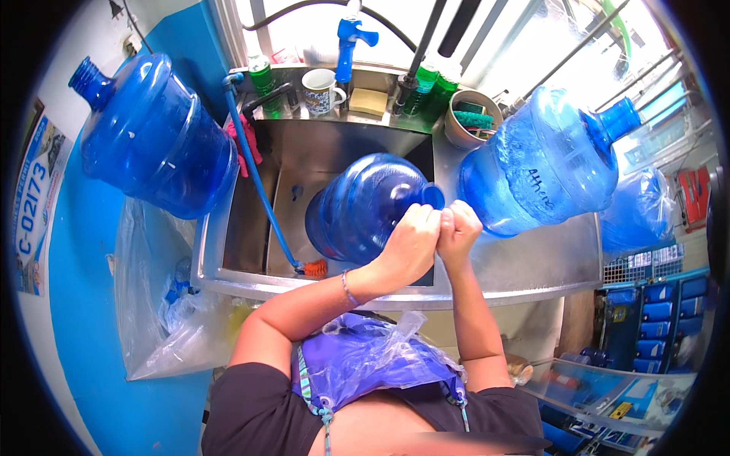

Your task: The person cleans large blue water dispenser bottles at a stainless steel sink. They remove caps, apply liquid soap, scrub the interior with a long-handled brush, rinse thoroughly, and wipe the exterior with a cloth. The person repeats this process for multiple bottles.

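A blue translucent water jug [353, 209] lies tilted in the steel sink, its neck toward the right. Right by its mouth my hands meet, touching each other. My left hand [411, 242], with a bracelet at the wrist, is closed with its fingers curled. Beside it my right hand [458, 232] makes a fist, thumb uppermost. Whatever is pinched between them is hidden by the fingers. A long blue-handled brush [262, 178] with orange bristles leans across the sink, left of the jug.
Large blue jugs stand on the left [156, 137] and on the right counter [532, 171]. Along the back ledge are a patterned mug [319, 91], a yellow sponge [368, 102], green bottles [261, 78], a blue tap [348, 49] and a bowl of scrubbers [465, 121]. A clear plastic bag [163, 327] hangs at left.
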{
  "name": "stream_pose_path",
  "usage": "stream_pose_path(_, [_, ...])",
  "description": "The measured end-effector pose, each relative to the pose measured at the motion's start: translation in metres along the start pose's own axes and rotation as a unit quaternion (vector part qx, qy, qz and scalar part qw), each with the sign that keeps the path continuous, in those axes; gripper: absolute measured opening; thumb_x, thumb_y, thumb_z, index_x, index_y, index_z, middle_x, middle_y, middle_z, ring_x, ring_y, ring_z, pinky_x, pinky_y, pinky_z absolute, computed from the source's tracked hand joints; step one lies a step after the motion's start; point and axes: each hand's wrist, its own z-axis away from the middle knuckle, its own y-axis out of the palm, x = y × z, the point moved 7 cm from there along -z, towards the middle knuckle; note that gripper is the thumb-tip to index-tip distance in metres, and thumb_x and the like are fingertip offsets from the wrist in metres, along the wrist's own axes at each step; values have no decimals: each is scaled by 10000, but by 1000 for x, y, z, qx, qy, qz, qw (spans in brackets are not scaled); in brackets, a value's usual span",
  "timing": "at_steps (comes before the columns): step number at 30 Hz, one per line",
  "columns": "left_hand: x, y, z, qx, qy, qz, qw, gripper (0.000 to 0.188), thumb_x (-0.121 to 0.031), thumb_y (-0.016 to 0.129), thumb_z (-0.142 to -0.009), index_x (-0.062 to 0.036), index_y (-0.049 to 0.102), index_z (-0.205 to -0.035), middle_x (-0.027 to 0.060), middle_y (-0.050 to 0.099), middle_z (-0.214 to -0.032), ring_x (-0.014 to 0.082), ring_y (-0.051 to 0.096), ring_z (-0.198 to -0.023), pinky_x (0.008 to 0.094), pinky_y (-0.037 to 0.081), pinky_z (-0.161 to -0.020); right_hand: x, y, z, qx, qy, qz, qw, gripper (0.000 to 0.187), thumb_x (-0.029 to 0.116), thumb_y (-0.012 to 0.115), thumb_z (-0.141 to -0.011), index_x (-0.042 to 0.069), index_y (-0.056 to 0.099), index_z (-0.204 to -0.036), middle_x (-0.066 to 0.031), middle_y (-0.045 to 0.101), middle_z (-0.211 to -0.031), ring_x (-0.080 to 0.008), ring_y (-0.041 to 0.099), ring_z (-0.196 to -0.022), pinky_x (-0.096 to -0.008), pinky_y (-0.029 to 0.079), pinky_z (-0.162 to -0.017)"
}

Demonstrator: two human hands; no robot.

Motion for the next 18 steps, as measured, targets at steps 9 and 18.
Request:
stream_pose_path(9, [63, -19, -90, -94, 112, -226, 963, 519, -215, 761, -721, -94, 606, -1201, 91, 571, -1216, 401, 411, -1285, 458, 476, -899, -111, -20, 92, 19, 65, 301, 951, 285, 221, 754, -801, 65, 525, -735, -130, 499, -818, -351, 521, -850, -450, 418, -756])
stream_pose_path(18, [115, -123, -60, -256, 62, -194, 945, 416, -98, 628, -736, -36, 634, -1147, 127, 610, -1007, 325, 581, -988, 422, 463, -882, -28, 85, -28, 90, 85, -29, 992, 486, 255, 783, -770, 20, 586, -1147, -186, 559, -1163, -358, 510, -1130, -452, 395, -985])
